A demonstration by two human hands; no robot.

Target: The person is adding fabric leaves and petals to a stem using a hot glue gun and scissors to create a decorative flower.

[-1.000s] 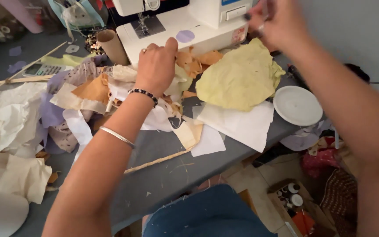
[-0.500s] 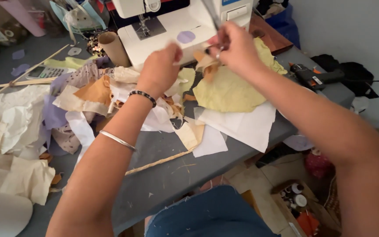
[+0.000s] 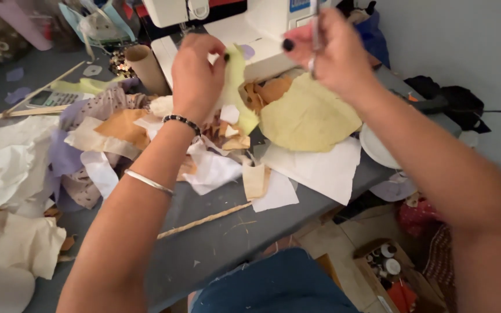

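A grey table is taking up most of the view, and it is lying under a litter of paper and cloth scraps in white, cream, orange and lilac. A white sewing machine is standing at the far edge, with a cardboard tube leaning just to its left and a calculator lying further left among thin wooden sticks. A white plate is sitting at the table's right edge, partly under the right forearm.

The left hand is hovering over the middle of the pile, in front of the machine, its fingers closing on a pale green strip. The strip is hanging upright from the pinch, its lower end reaching down toward the orange scraps below. A beaded bracelet and a thin metal bangle are circling that wrist and forearm.

The right hand is being held up just to the right, near the machine's base, curled shut around a thin metal tool that is sticking up out of the fist; it is too blurred to say what kind. A large yellow sheet is lying directly beneath this hand, resting on white paper.

Below the table edge, a box of small pots is standing on the floor.
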